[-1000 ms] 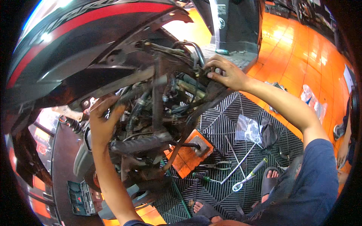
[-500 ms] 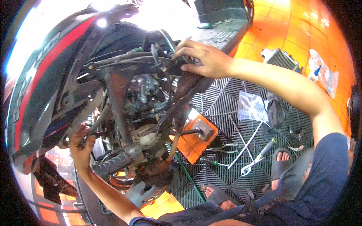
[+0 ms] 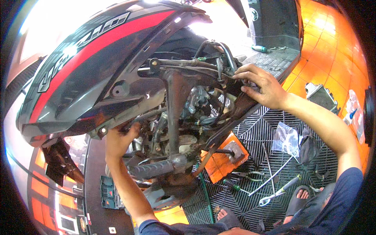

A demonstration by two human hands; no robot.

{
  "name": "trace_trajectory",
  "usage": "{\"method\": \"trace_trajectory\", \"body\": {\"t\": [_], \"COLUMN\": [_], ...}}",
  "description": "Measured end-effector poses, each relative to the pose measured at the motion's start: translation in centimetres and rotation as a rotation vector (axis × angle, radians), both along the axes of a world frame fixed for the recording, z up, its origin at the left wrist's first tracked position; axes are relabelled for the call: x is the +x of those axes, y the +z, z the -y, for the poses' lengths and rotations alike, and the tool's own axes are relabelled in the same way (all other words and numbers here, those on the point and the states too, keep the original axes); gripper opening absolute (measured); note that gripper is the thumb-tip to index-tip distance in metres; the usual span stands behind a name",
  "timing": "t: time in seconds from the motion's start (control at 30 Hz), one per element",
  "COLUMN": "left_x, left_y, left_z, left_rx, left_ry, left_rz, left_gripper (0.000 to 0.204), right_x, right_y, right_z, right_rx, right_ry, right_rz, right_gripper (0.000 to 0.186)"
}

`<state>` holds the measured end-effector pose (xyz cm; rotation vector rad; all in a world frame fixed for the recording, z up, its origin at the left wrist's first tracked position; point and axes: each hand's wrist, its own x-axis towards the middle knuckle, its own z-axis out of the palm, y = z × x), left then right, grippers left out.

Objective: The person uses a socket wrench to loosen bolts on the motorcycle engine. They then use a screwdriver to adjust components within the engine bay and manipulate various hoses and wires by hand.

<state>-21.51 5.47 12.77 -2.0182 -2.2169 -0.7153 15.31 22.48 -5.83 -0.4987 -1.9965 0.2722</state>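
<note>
A partly stripped motorcycle fills the left and middle, its dark side panel (image 3: 84, 84) marked by a red stripe. My left hand (image 3: 120, 141) reaches up under the panel's lower edge, beside the engine area; the thumb shows, but the other fingers are hidden. On the far right side of the bike, my right hand (image 3: 264, 87) is curled over the metal frame (image 3: 244, 109), close to a black hose (image 3: 228, 56). Its thumb and bent fingers grip there, with the fingertips partly covered. Between my hands lie the exposed engine parts (image 3: 196, 101) and a ribbed rubber footrest (image 3: 152, 169).
On the black slatted floor mat lie a ratchet wrench (image 3: 279, 191), pliers (image 3: 250, 177), a green-handled screwdriver (image 3: 232, 185) and a plastic bag (image 3: 285, 138). A radiator (image 3: 322, 97) rests on orange tiles. A green toolbox (image 3: 110, 192) sits at lower left.
The view has shifted, so the motorcycle appears farther right. My left hand has gone further up under the side panel, hiding more of its fingers. The right hand keeps its place on the frame.
</note>
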Motion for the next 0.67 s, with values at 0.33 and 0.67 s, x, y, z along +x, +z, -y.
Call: {"method": "trace_trajectory", "body": {"t": [0.33, 0.67], "left_x": [-3.5, -4.3], "left_y": [0.9, -1.3], "left_z": [0.2, -1.9], "left_rx": [0.064, 0.311], "left_ry": [0.053, -0.134], "left_rz": [-0.008, -0.017], "left_gripper": [0.047, 0.051], "right_x": [-0.7, -12.8], "right_y": [-1.0, -3.0], "right_z": [0.6, 13.5], "right_rx": [0.427, -0.087], "right_ry": [0.017, 0.322], "right_rz": [-0.129, 0.418], "right_gripper": [0.029, 0.080]}}
